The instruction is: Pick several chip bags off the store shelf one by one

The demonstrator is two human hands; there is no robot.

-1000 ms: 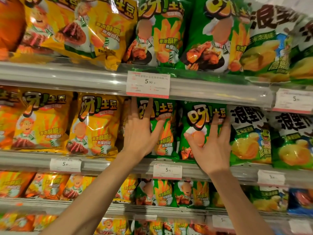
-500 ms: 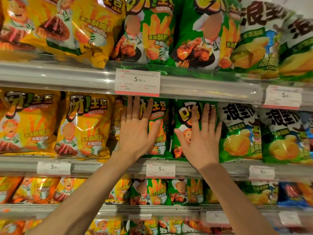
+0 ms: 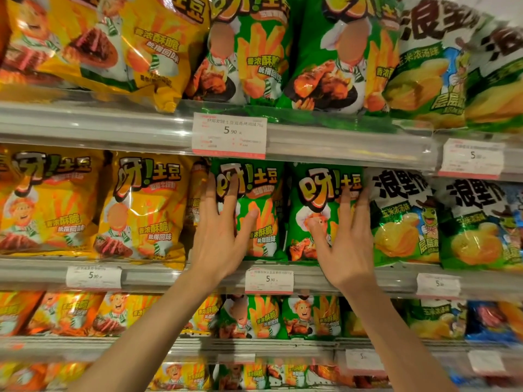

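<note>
Two green chip bags stand side by side on the middle shelf. My left hand lies flat on the left green bag. Its fingers are spread toward the bag's left edge and its thumb is on the front. My right hand presses on the right green bag, with the fingertips near that bag's right edge and the thumb over the printed chef. Neither hand has closed around a bag. Both bags stand upright on the shelf.
Yellow bags of the same brand fill the shelf to the left. White-and-green corn chip bags sit to the right. A clear shelf rail with price tags runs below the hands. Packed shelves lie above and below.
Both hands have slid a little lower on the green bags, uncovering the printed titles. My right hand has shifted right toward its bag's edge. The view has come closer to the shelf.
</note>
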